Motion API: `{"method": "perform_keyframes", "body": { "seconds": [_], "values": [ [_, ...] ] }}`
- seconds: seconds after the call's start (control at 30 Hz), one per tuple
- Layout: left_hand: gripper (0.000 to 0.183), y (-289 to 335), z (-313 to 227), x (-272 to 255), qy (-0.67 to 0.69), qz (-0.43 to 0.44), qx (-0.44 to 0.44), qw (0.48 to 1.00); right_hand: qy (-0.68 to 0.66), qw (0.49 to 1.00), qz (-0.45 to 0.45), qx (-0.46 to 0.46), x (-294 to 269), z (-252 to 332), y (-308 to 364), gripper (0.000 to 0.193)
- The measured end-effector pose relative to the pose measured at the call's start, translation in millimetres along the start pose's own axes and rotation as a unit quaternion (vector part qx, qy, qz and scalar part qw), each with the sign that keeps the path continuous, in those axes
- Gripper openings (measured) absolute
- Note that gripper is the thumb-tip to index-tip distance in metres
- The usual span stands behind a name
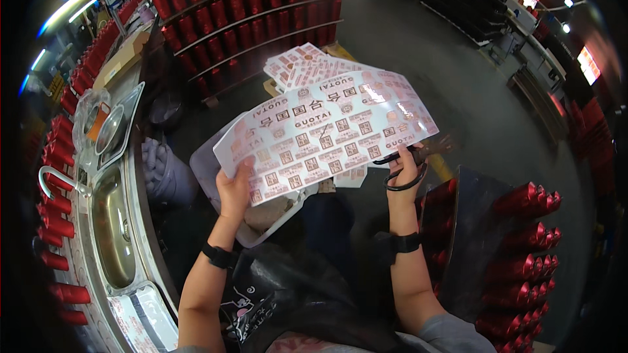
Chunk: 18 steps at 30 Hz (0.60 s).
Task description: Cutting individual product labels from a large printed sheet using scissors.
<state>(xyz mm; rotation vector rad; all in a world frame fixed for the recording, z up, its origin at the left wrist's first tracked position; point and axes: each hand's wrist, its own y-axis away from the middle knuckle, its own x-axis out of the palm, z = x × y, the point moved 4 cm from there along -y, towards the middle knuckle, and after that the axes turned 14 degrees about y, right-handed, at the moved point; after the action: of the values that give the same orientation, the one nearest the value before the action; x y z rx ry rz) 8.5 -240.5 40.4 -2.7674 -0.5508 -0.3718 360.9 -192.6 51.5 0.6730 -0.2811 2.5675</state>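
A wide, glossy white sheet (327, 127) printed with reddish-brown square marks and lettering is held up before me, slightly curved; whether it is one layer or several I cannot tell. My left hand (234, 188) pinches its lower left end, thumb on the printed face. At the lower right corner, my right hand (404, 171) grips the sheet's edge and also has black-handled scissors (424, 174) hooked on its fingers. Their blades are blurred. Beyond the sheet lies a pile of similar printed sheets (297, 65). Under it, a pale grey plastic tub (204, 160) is partly covered.
On the left runs a metal counter with a sink (112, 235), a curved tap (49, 171) and a tray holding a bowl (110, 129). A bucket (169, 173) stands beside it. Racks of red cylinders (242, 13) rise ahead; more red cylinders (523, 265) stand close at right.
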Motion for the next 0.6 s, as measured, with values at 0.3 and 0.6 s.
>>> {"method": "perform_keyframes", "body": {
  "seconds": [0.3,0.6],
  "values": [
    [0.025,-33,80,-12,-0.096,0.022,-0.042,0.994,0.063,0.997,0.011,0.054,-44,-74,-27,0.024],
    [0.024,-74,180,1,-0.300,0.063,-0.101,0.946,0.293,0.883,0.124,0.346,-129,-153,-8,0.019]
  ]
}}
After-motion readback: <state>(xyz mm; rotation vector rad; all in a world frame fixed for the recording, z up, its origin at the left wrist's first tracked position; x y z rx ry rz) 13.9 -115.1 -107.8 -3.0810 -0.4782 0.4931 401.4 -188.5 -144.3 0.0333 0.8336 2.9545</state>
